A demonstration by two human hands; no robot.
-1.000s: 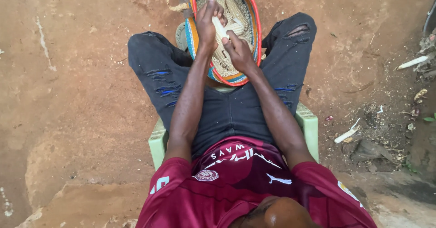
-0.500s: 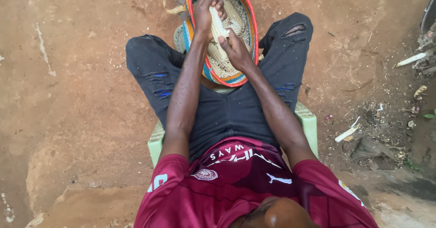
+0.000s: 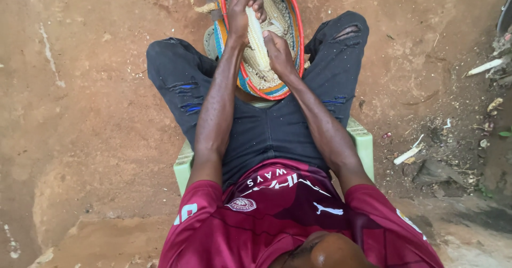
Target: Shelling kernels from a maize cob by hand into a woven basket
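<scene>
- Two hands share one pale maize cob (image 3: 257,37), held lengthwise right above the woven basket (image 3: 297,28), so that loosened kernels would drop inside it rather than onto the dirt.
- The left hand (image 3: 241,13) is curled tight round the cob's far end, over the basket's far half, fingers wrapped and thumb side against the rows; that grip steadies the cob.
- The right hand (image 3: 277,52) closes on the cob's near end, over the basket's near half, its thumb seemingly pressed onto the kernel rows, a hold that suits pushing grains off.
- The basket, with red, blue and orange coils round its rim, sits on the ground between the knees, just beyond the green plastic seat (image 3: 365,142); it holds loose kernels and more cobs.
- A dry husk scrap (image 3: 205,8) lies touching the basket's left rim.
- Bare stripped cobs (image 3: 407,154) lie well to the right of the basket, among litter on the red earth (image 3: 85,113), probably tossed clear of the grain.
</scene>
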